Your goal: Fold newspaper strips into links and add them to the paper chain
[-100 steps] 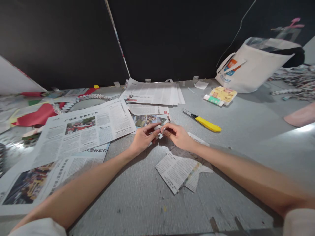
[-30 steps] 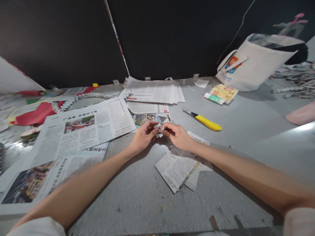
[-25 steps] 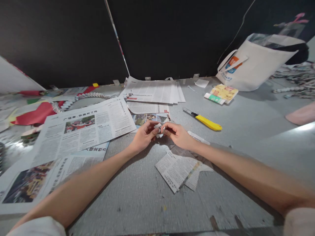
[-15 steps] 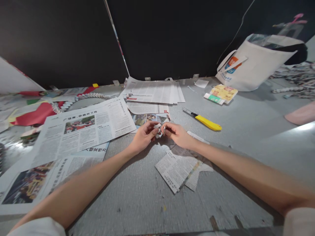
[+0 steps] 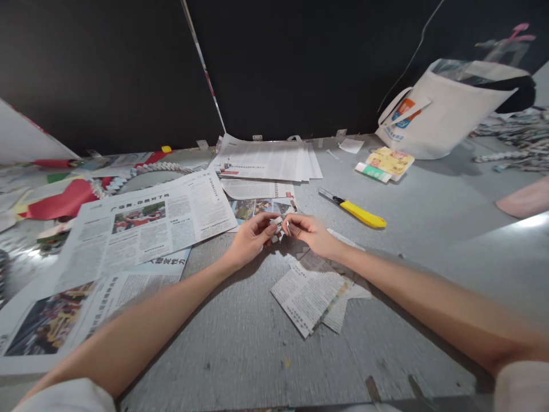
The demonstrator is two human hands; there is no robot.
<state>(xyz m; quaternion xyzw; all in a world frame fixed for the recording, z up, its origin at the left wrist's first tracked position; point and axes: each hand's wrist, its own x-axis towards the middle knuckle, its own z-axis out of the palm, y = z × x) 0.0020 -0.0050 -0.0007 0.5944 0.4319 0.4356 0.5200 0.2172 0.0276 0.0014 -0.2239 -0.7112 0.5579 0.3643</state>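
Over the middle of the grey table, my left hand [image 5: 254,239] pinches a small folded piece of newspaper [image 5: 278,230] between thumb and fingers. Close on its right, my right hand [image 5: 311,233] has its thumb and forefinger closed at the piece's right side on a small folded paper strip [image 5: 287,227]. Whether the strip and the piece are joined is too small to tell. Cut newspaper pieces [image 5: 306,294] lie stacked loosely below my right wrist. A yellow utility knife [image 5: 358,212] rests on the table beyond my right hand, its blade end pointing up and left.
Newspaper sheets [image 5: 146,220] spread over the left side, with more papers [image 5: 266,160] at the back. A woven paper chain [image 5: 158,167] and red paper [image 5: 64,200] lie at the far left. A white bag [image 5: 446,114] stands back right, near a yellow packet [image 5: 390,163].
My right hand has shifted very slightly, with its fingertips turned a little at the paper. The left hand stays in place, and nothing else has visibly moved.
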